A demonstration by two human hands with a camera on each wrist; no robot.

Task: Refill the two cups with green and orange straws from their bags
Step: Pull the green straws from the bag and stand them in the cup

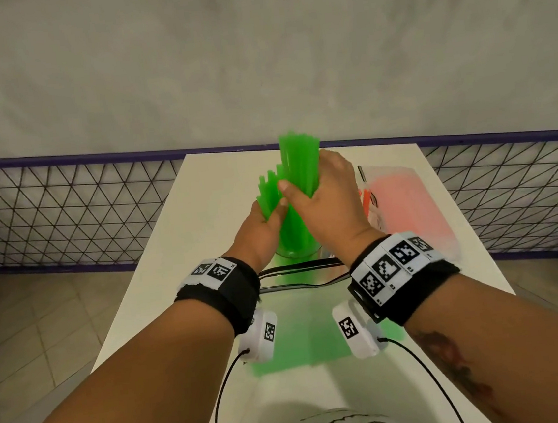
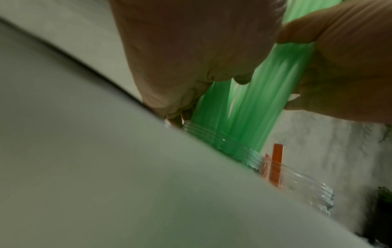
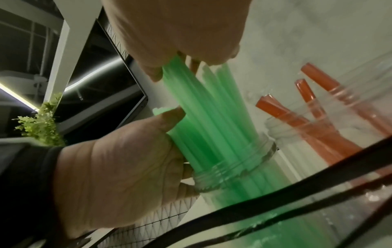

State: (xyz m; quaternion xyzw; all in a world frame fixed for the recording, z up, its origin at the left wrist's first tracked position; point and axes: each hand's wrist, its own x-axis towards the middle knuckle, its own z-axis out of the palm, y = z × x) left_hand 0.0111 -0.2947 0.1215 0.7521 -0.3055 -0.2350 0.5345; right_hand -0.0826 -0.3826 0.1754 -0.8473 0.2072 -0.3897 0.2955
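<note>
A thick bundle of green straws (image 1: 300, 161) stands upright in a clear cup (image 1: 297, 252) mid-table. My right hand (image 1: 320, 189) wraps round the taller straws from the right. My left hand (image 1: 266, 221) grips the shorter straws on the left, just above the cup's rim (image 3: 233, 169). In the right wrist view the green straws (image 3: 212, 125) run from my fingers down into the cup. Right of it, a second clear cup (image 3: 297, 134) holds three orange straws (image 3: 307, 125). The green straw bag (image 1: 301, 343) lies flat near me, under my wrists.
The bag of orange straws (image 1: 407, 204) lies at the right of the white table (image 1: 179, 256). A wire-mesh fence (image 1: 63, 206) with a purple rail runs behind the table below a grey wall. Tiled floor (image 1: 42, 332) shows on both sides.
</note>
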